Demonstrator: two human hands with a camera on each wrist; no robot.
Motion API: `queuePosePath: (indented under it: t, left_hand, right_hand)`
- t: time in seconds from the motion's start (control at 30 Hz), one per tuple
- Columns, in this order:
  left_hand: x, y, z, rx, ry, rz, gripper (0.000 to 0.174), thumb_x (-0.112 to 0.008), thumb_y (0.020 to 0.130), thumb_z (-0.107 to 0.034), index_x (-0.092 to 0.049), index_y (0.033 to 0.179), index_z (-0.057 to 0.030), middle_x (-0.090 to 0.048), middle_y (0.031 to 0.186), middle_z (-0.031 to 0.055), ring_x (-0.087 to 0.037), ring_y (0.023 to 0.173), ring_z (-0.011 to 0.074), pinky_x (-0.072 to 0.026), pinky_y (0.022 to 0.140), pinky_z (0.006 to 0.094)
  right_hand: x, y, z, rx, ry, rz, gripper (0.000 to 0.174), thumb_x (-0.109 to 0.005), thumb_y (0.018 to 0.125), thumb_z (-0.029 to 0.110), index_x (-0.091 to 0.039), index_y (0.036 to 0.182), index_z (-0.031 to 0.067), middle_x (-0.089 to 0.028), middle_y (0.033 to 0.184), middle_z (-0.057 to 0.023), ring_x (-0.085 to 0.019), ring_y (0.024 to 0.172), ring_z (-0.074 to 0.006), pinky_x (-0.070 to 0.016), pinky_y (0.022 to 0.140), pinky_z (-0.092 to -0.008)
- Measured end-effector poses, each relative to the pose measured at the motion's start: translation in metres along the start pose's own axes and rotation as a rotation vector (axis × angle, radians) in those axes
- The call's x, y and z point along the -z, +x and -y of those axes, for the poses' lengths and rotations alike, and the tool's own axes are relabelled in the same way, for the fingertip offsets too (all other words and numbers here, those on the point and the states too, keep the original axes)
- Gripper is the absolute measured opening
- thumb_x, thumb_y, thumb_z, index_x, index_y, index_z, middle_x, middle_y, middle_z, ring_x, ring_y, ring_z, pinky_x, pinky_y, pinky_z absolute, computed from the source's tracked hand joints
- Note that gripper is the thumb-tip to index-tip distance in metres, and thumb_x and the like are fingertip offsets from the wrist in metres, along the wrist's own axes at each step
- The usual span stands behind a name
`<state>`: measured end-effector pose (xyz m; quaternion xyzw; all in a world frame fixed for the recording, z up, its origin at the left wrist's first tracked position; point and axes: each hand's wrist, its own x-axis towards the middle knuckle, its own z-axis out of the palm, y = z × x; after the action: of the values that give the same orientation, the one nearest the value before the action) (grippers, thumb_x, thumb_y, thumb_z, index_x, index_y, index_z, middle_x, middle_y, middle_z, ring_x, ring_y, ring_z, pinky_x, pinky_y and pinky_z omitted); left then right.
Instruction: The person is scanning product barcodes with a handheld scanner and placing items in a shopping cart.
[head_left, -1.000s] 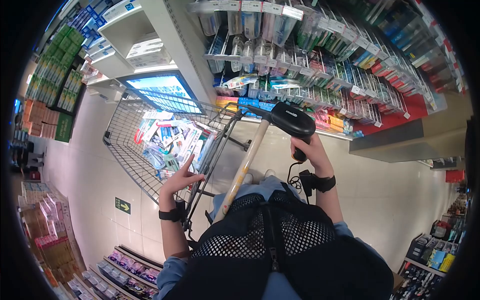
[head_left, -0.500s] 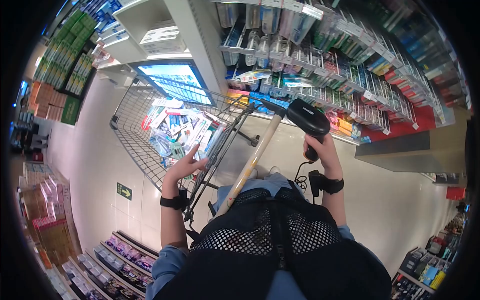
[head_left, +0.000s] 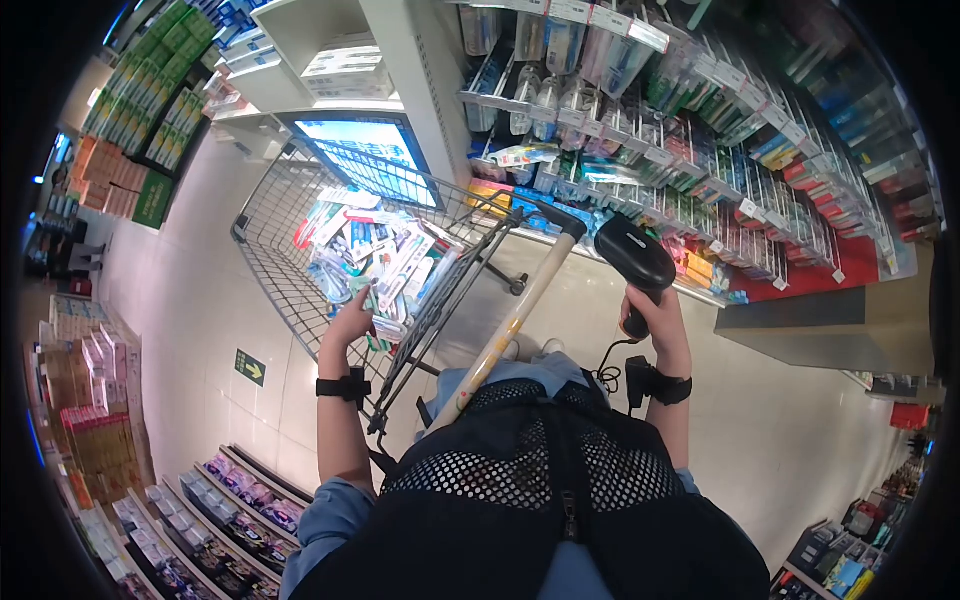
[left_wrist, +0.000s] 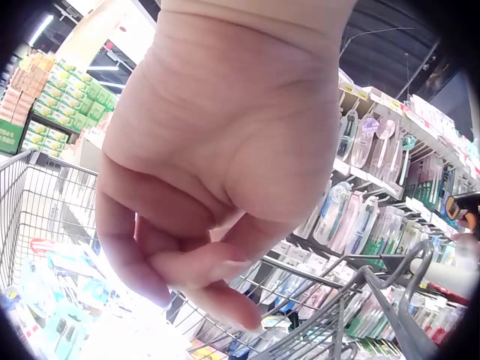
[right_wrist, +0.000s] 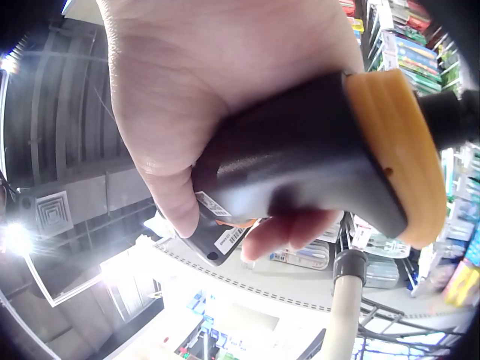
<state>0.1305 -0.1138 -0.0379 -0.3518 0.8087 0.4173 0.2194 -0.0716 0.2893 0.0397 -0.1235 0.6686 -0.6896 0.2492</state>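
A black handheld scanner [head_left: 635, 252] with a cord is gripped by the right hand [head_left: 660, 318], to the right of the cart's pale handle [head_left: 512, 328]. The right wrist view shows fingers and thumb of that hand [right_wrist: 217, 60] wrapped round the scanner's black and orange grip [right_wrist: 292, 157]. Over the near side of the wire cart [head_left: 270, 290] hangs the left hand [head_left: 350, 322], close above a pile of packaged items [head_left: 385, 250]. In the left wrist view the left hand [left_wrist: 217, 142] has loosely bent fingers and holds nothing.
Racks of hanging packages [head_left: 650, 150] line the far right side. A lit screen [head_left: 370, 155] stands behind the cart, below white shelves [head_left: 350, 75]. Stacked boxes [head_left: 95, 400] are at the left, and a low display [head_left: 220, 510] at the lower left.
The left hand's extended fingers have drawn in and point down toward the pile. The right hand still grips the scanner. Cart and shelves appear shifted rightward in the head view.
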Motion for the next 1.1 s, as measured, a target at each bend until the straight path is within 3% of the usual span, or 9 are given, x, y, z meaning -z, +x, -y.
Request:
queuePosePath:
  t: [0.23,0.27,0.33,0.6,0.73,0.83,0.93,1.0,1.1]
  left_hand:
    - [-0.004,-0.010,0.009,0.051,0.108,-0.378,0.053,-0.047,0.077,-0.019,-0.036,0.128,-0.0077,-0.060,0.091,0.0244,-0.061,0.082,0.0323,-0.0451,0.075,0.0391]
    - [-0.004,-0.025,-0.008,0.169,-0.010,-0.234,0.052,-0.048,0.078,-0.021,-0.038,0.127,-0.0099,-0.057,0.100,0.0244,-0.057,0.093,0.0334,-0.0433,0.081,0.0392]
    - [-0.023,-0.020,0.004,0.031,0.157,-0.342,0.050,-0.048,0.078,-0.022,-0.040,0.126,-0.0119,-0.055,0.104,0.0236,-0.054,0.099,0.0333,-0.0421,0.084,0.0393]
    - [-0.045,-0.052,-0.027,0.141,0.176,-0.416,0.050,-0.045,0.079,-0.021,-0.036,0.127,-0.0108,-0.060,0.097,0.0195,-0.058,0.089,0.0329,-0.0445,0.077,0.0420]
    - [-0.059,-0.051,-0.044,0.163,0.195,-0.346,0.056,-0.040,0.086,-0.034,-0.025,0.132,-0.0062,-0.061,0.095,0.0195,-0.058,0.089,0.0329,-0.0443,0.076,0.0416]
    - [-0.073,-0.044,-0.041,0.158,-0.012,-0.206,0.066,-0.045,0.084,-0.037,-0.016,0.135,-0.0069,-0.063,0.079,0.0156,-0.061,0.078,0.0301,-0.0460,0.073,0.0382]
    - [-0.085,-0.042,-0.035,0.095,0.166,-0.431,0.069,-0.047,0.083,-0.036,-0.015,0.136,-0.0062,-0.064,0.079,0.0155,-0.062,0.072,0.0268,-0.0473,0.070,0.0352]
    - [-0.076,-0.047,-0.037,0.152,-0.069,-0.240,0.074,-0.049,0.081,-0.037,-0.011,0.136,-0.0058,-0.062,0.086,0.0191,-0.060,0.084,0.0311,-0.0460,0.075,0.0363]
    - [-0.073,-0.050,-0.037,0.144,-0.080,-0.223,0.077,-0.051,0.079,-0.038,-0.010,0.137,-0.0059,-0.062,0.089,0.0192,-0.058,0.090,0.0327,-0.0433,0.080,0.0367]
  right_hand:
    - [0.000,0.010,-0.008,0.014,0.027,0.011,0.013,-0.059,0.080,0.011,-0.054,0.087,0.0015,-0.054,0.059,-0.0032,-0.052,0.051,-0.0101,-0.0399,0.048,-0.0228]
    - [0.000,0.014,-0.009,0.018,0.033,0.028,0.013,-0.059,0.080,0.011,-0.054,0.087,0.0011,-0.054,0.060,-0.0037,-0.052,0.052,-0.0108,-0.0401,0.049,-0.0233]
    - [-0.001,0.026,-0.012,-0.032,-0.017,0.066,0.013,-0.059,0.080,0.011,-0.054,0.086,0.0007,-0.054,0.061,-0.0041,-0.052,0.053,-0.0112,-0.0400,0.049,-0.0233]
    - [-0.009,0.065,-0.029,-0.072,-0.107,0.239,0.022,-0.060,0.080,0.016,-0.053,0.095,0.0007,-0.053,0.065,-0.0026,-0.051,0.052,-0.0108,-0.0378,0.048,-0.0225]
    - [-0.012,0.069,-0.028,-0.113,-0.132,0.298,0.023,-0.063,0.079,0.016,-0.054,0.092,-0.0002,-0.055,0.071,-0.0036,-0.052,0.053,-0.0103,-0.0398,0.049,-0.0226]
    - [-0.010,0.075,-0.035,-0.121,-0.168,0.350,0.024,-0.064,0.078,0.016,-0.053,0.094,0.0001,-0.056,0.071,-0.0029,-0.052,0.052,-0.0097,-0.0395,0.048,-0.0223]
    - [-0.014,0.084,-0.036,-0.098,-0.165,0.353,0.025,-0.064,0.078,0.015,-0.054,0.095,0.0005,-0.056,0.070,-0.0025,-0.052,0.051,-0.0092,-0.0388,0.046,-0.0218]
    - [-0.009,0.085,-0.036,-0.099,-0.249,0.357,0.025,-0.064,0.078,0.015,-0.054,0.097,0.0007,-0.056,0.070,-0.0025,-0.051,0.051,-0.0089,-0.0390,0.047,-0.0218]
    - [-0.008,0.085,-0.037,-0.115,-0.285,0.342,0.025,-0.063,0.078,0.015,-0.055,0.097,0.0011,-0.056,0.070,-0.0020,-0.051,0.051,-0.0086,-0.0387,0.047,-0.0218]
